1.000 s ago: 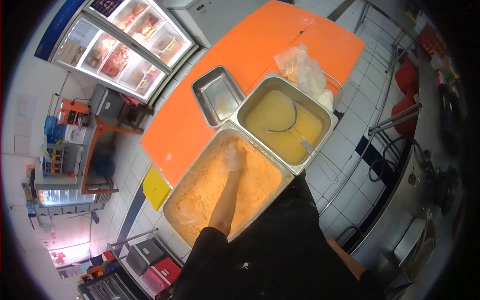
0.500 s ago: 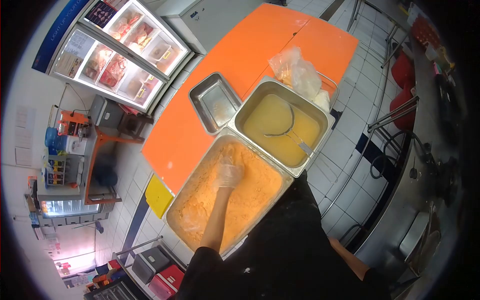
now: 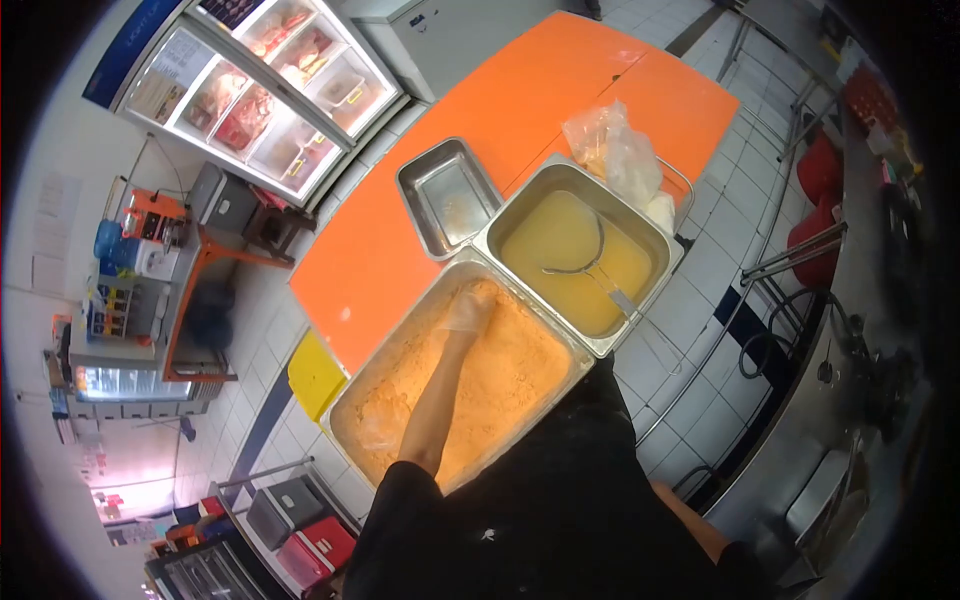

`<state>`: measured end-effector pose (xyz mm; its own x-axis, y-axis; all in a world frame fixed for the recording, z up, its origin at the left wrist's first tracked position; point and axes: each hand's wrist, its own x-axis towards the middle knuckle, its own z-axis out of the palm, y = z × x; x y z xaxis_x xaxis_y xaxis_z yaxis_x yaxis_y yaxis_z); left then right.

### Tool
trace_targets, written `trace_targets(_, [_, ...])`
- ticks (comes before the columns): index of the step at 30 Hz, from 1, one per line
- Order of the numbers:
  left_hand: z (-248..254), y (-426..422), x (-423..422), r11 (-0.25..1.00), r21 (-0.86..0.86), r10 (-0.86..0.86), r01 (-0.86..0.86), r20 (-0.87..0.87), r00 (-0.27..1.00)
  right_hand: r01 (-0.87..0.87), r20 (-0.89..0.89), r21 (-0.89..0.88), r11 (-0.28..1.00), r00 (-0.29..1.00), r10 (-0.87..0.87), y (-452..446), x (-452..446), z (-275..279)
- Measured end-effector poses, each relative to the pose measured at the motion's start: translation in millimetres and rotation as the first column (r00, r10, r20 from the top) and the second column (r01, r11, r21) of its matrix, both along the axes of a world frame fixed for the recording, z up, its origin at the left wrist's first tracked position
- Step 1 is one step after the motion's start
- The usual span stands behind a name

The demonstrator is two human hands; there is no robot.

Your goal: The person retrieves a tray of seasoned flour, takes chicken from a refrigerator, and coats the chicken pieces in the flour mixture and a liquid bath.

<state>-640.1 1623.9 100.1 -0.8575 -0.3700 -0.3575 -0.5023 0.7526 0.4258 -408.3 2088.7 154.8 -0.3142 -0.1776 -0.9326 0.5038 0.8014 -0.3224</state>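
Note:
My left hand [image 3: 471, 308], in a clear plastic glove, is pushed into orange powdery coating mix [image 3: 515, 365] near the far end of a large metal tray [image 3: 340, 440]. Its fingers are sunk in the mix, so I cannot see whether they grip anything. A translucent crumpled piece of plastic [image 3: 380, 428] lies on the mix at the near left. Adjoining the tray is a deep metal pan [image 3: 488, 240] of cloudy yellow liquid [image 3: 545, 225], with a wire strainer [image 3: 620, 300] resting in it. My right forearm [image 3: 690, 515] shows low on the right; its hand is hidden behind my dark clothing.
A shallow metal pan [image 3: 440, 190] with slight residue sits on the orange table [image 3: 500, 100]. Plastic bags [image 3: 625, 160] lie behind the liquid pan. A yellow board or lid [image 3: 315, 375] is by the tray's left side. A steel counter [image 3: 830, 400] runs along the right.
My left hand has moved slightly toward the tray's far end and its fingers are deeper in the mix. The whole view has shifted a little; the pans stay in place.

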Motion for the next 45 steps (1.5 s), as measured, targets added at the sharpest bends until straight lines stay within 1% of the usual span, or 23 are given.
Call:
trace_targets(5, [7,-21,21,0.983,0.177,0.092,-0.046,-0.256,0.962,0.023,0.015,-0.009,1.000,1.000,-0.022,-5,4,1])
trace_targets(6, [37,-16,18,0.996,0.063,-0.067,0.060,0.100,0.993,0.028,0.020,-0.010,1.000,0.999,-0.028,-6,5,1])
trace_targets(7, [54,-11,16,0.980,-0.006,-0.176,0.201,0.455,0.873,0.030,0.022,-0.010,0.999,0.999,-0.030,-8,6,1])
trace_targets(8, [37,-9,26,0.978,-0.004,-0.183,0.207,0.458,0.870,0.031,0.025,-0.008,1.000,0.999,-0.030,-8,6,1])
trace_targets(9, [5,-4,45,0.892,-0.356,-0.326,0.280,-0.075,0.942,0.032,0.024,-0.010,0.999,0.999,-0.032,-9,6,2])
trace_targets(10, [-15,3,54,0.749,-0.651,-0.547,0.119,-0.508,0.665,0.029,0.024,-0.011,1.000,0.999,-0.029,-10,5,1])
trace_targets(14, [-15,49,60,0.615,-0.775,-0.596,0.147,-0.335,0.730,0.022,0.027,-0.002,1.000,0.999,-0.022,-10,2,3])
trace_targets(16, [-39,46,40,0.645,-0.760,-0.386,-0.074,-0.408,0.827,0.015,0.026,0.005,1.000,1.000,-0.015,-10,1,3])
trace_targets(19, [-96,12,20,0.796,-0.601,-0.119,-0.070,-0.269,0.956,-0.007,0.016,0.009,1.000,1.000,0.007,-9,-3,3])
trace_targets(20, [-78,5,11,0.793,-0.603,-0.118,-0.083,-0.286,0.951,-0.006,0.012,0.006,1.000,1.000,0.006,-8,-4,3])
trace_targets(22, [-39,-2,0,0.913,-0.360,-0.212,0.190,-0.023,0.977,-0.004,0.002,0.001,1.000,1.000,0.004,-6,-5,2])
trace_targets(23, [-27,-4,-4,0.909,-0.363,-0.229,0.205,-0.024,0.973,0.001,0.000,0.000,1.000,1.000,-0.001,-6,-5,3])
trace_targets(25, [-8,-9,-1,0.994,-0.086,-0.068,0.065,-0.035,0.997,0.008,0.001,-0.003,1.000,1.000,-0.008,-5,-5,4])
trace_targets(28, [22,-16,15,0.998,0.048,-0.049,0.050,-0.035,0.998,0.012,0.011,-0.003,1.000,1.000,-0.012,-6,-5,5])
trace_targets(31, [27,-4,37,0.943,-0.269,-0.185,0.196,0.065,0.981,0.010,0.019,0.002,1.000,1.000,-0.010,-6,-7,7])
trace_targets(32, [17,1,45,0.943,-0.267,-0.189,0.200,0.068,0.980,0.011,0.022,-0.001,1.000,1.000,-0.011,-6,-8,8])
trace_targets(34, [-11,18,58,0.840,-0.524,-0.416,0.138,-0.462,0.783,0.006,0.026,-0.003,1.000,1.000,-0.006,-7,-10,8])
trace_targets(35, [-14,32,59,0.842,-0.522,-0.412,0.136,-0.458,0.788,0.002,0.027,0.001,1.000,1.000,-0.002,-7,-11,8])
trace_targets(37, [-13,59,59,0.720,-0.667,-0.357,0.191,-0.120,0.927,-0.008,0.033,0.005,1.000,0.999,0.008,-6,-14,11])
trace_targets(40, [-51,46,36,0.794,-0.607,-0.178,-0.043,-0.300,0.937,-0.023,0.038,0.015,1.000,0.999,0.023,-4,-19,11])
trace_targets(41, [-58,40,38,0.795,-0.604,-0.157,-0.057,-0.296,0.942,-0.031,0.040,0.015,0.999,0.999,0.031,-4,-20,12])
trace_targets(43, [-60,16,25,0.967,-0.248,0.007,-0.059,-0.205,0.979,-0.037,0.032,0.014,0.999,0.999,0.037,-6,-27,12])
trace_targets(45, [-34,6,9,0.974,-0.224,-0.023,-0.004,-0.119,0.993,-0.035,0.021,0.012,0.999,0.999,0.034,-7,-28,12])
